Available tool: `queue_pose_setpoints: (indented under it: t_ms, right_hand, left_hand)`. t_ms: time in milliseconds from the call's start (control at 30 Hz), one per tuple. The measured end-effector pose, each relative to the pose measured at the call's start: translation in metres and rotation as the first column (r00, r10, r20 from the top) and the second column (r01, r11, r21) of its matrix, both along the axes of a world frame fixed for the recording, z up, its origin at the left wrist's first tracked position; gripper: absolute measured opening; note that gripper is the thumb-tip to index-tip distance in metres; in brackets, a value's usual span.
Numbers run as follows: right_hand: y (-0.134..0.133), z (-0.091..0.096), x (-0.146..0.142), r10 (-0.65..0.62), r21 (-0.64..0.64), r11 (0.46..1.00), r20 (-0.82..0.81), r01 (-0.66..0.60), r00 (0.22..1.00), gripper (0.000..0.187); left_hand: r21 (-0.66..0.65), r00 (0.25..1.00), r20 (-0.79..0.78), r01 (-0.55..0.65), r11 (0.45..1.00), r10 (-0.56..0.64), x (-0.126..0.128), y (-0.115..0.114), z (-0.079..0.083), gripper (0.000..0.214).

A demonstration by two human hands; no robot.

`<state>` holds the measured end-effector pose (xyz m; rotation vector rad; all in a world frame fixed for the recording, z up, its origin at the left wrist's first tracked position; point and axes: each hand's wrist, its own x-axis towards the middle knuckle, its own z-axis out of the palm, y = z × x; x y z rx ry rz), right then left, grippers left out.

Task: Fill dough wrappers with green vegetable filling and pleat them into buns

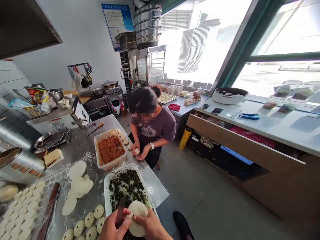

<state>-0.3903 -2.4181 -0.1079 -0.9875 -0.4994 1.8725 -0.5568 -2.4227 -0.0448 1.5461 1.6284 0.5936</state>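
Note:
At the bottom of the view my right hand (151, 224) is closed on a round, flat dough wrapper (137, 209), its thumb lying across the wrapper's face. My left hand (113, 225) grips a dark flat filling spatula (121, 208) that points upward, and its fingertips touch the wrapper's left edge. Both hands are over the near end of a white tub (107, 196) of chopped dark green filling (125, 183). Pleated buns (89, 220) stand on the metal table just left of my left hand.
Across the table a person (155, 123) shapes dough beside a tub of reddish filling (111, 150). Flat wrappers (77, 188), a rolling pin (50, 210) and rows of dough pieces (23, 210) lie at left. An open drawer (240, 140) juts out under the right counter.

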Motion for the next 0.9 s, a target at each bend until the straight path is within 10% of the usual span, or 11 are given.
queue_pose_setpoints:
  t_ms: [267,600,767,900]
  right_hand:
    - [-0.004,0.043,-0.010,-0.041,-0.063,0.998,-0.184,0.030,0.982,0.030]
    - [-0.011,0.037,-0.020,-0.227,-0.326,0.931,-0.169,0.163,0.959,0.028]
    - [-0.014,0.043,-0.025,-0.161,-0.141,0.979,-0.074,0.150,0.984,0.040]
    - [-0.018,0.051,-0.035,-0.037,-0.023,0.999,-0.059,0.036,0.998,0.044]
  left_hand:
    - [0.024,0.974,0.145,-0.179,0.983,0.174,0.002,-0.015,0.022,0.050]
    - [0.077,0.945,0.164,-0.298,0.951,0.283,0.000,-0.030,0.009,0.056]
    - [0.133,0.969,0.093,-0.239,0.962,0.228,-0.004,-0.024,0.005,0.044]
    - [0.437,0.964,-0.124,-0.161,0.885,0.236,-0.002,-0.017,-0.003,0.027]
